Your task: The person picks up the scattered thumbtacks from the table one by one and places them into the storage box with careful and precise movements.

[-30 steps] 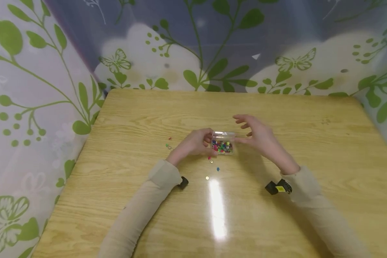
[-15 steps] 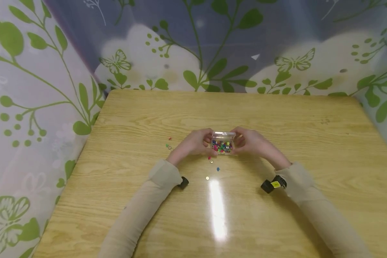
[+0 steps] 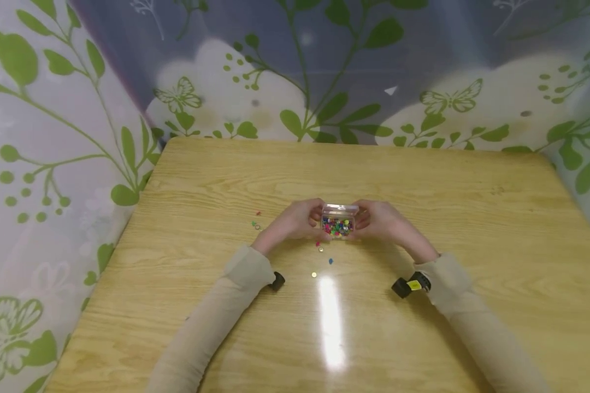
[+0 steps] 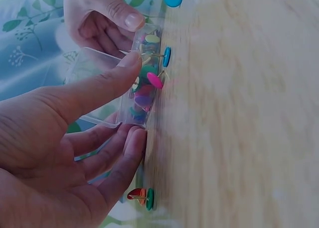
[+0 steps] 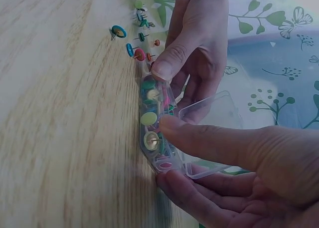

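Note:
A small clear plastic box [image 3: 323, 221] full of colourful thumbtacks [image 3: 339, 227] sits on the table with its hinged lid [image 3: 341, 208] raised on the far side. My left hand [image 3: 299, 219] grips the box's left end, thumb at the near edge and fingers behind. From the other end my right hand [image 3: 382, 219] holds it the same way, its thumb [image 5: 199, 138] against the near wall. Just in front lie loose tacks: a pink one [image 4: 155, 80], a blue one [image 3: 331, 261] and a gold one [image 3: 314, 274]. Fingers partly hide the box's ends.
More loose tacks, including a red one [image 3: 258, 213] and a green one [image 3: 253, 223], lie left of the left hand. The wooden table [image 3: 216, 180] meets a leaf-patterned wall covering [image 3: 255, 82] at the back. Both wrists wear black cameras.
My right hand, spread and raised beside the box a second ago, has moved left and closed its fingers on the right end. My left hand keeps its grip; the lid stays raised.

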Motion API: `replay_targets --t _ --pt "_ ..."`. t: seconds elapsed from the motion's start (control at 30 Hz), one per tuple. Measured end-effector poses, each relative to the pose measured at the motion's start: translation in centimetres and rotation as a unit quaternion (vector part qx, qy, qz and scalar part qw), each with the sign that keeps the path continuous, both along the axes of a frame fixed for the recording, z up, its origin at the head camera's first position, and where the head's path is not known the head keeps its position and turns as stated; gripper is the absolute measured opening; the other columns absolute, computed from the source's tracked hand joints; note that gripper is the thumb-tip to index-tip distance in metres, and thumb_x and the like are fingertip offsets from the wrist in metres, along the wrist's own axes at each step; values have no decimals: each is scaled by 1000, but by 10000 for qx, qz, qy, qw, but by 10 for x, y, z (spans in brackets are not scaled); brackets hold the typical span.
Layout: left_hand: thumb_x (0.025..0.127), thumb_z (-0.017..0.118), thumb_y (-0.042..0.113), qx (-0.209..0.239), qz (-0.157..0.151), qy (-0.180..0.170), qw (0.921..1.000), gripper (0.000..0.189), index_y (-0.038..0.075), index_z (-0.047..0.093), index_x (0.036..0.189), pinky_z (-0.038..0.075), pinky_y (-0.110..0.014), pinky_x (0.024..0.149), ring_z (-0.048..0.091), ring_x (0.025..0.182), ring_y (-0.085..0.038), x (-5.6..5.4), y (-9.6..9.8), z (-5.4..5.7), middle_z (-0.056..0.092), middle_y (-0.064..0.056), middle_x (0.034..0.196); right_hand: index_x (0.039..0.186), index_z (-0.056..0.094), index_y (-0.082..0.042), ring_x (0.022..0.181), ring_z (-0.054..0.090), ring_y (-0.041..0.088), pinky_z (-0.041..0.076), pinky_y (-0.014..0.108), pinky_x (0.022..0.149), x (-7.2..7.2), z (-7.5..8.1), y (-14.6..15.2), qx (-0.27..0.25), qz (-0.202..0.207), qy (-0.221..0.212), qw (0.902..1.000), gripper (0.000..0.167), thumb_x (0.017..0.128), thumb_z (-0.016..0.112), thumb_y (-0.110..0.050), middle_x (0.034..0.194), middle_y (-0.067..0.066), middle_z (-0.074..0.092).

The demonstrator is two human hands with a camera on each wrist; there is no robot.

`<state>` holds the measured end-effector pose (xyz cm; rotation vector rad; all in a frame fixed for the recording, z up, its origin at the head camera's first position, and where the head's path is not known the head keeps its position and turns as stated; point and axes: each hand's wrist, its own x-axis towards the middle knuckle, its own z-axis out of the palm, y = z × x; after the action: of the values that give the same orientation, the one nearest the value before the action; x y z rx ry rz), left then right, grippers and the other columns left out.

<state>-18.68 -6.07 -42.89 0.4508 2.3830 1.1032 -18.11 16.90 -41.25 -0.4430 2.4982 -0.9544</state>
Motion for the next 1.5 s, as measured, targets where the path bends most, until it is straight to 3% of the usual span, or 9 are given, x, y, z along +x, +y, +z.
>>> replay_targets --t 0.23,0.4,0.47,0.53,0.63,0.77,0.87,1.1,1.5 --pt "78 89 20 -150 -34 208 9997 62 10 58 131 55 -36 99 63 112 -25 3 -2 3 64 -10 125 131 56 4 106 69 36 60 42 91 -2 3 -3 98 26 22 9999 61 81 86 -13 117 24 68" --pt "83 85 15 -259 -338 332 9985 69 11 52 144 53 -36 102 62 116 -24 1 -9 11 63 -9 132 133 55 4 107 68 36 59 42 92 -1 2 -2 67 -47 -81 9999 62 82 85 -12 118 25 67" --pt "88 80 13 -207 -291 430 9984 67 11 49 148 53 -37 103 62 119 -26 0 -17 17 62 -9 135 135 54 4 108 68 36 59 42 93 0 0 -1 56 -76 -120 9999 63 82 85 -11 119 25 67" --pt "94 74 15 -148 -35 616 9980 58 12 51 147 53 -39 103 62 120 -26 -3 -28 23 63 -8 134 136 54 4 109 67 36 58 42 94 1 -1 0 81 -110 -135 9998 64 82 85 -12 120 25 67" --pt "100 67 20 50 642 1055 9923 37 10 61 135 55 -43 98 65 115 -27 -7 -49 33 68 -9 125 136 54 3 109 67 35 58 42 94 1 -2 0 132 -133 -150 9997 65 82 85 -14 121 24 66" --pt "101 66 24 -108 1502 1800 9721 21 10 72 115 57 -44 85 69 100 -27 -10 -79 40 73 -8 108 136 54 3 107 68 35 59 42 92 2 -3 0 148 -48 -78 9998 66 81 86 -17 120 24 67" --pt "98 69 18 -392 1731 2078 9619 13 8 74 105 58 -43 81 70 92 -28 -10 -96 39 74 -10 100 135 53 4 106 68 35 59 42 91 2 -2 0 146 1 -2 9999 67 81 87 -17 119 25 67" --pt "92 76 15 -1477 1197 1754 9660 7 8 74 93 56 -40 79 67 88 -26 -3 -111 23 73 -10 94 138 53 3 107 69 34 59 41 92 0 -2 1 205 -25 -4 9998 69 81 87 -18 120 23 67" --pt "90 78 15 -1697 1148 1698 9640 8 6 76 91 57 -39 76 69 85 -25 -2 -111 13 75 -10 92 137 54 3 107 69 34 59 41 92 1 -2 1 69 -37 -39 10000 67 82 86 -16 118 23 68"
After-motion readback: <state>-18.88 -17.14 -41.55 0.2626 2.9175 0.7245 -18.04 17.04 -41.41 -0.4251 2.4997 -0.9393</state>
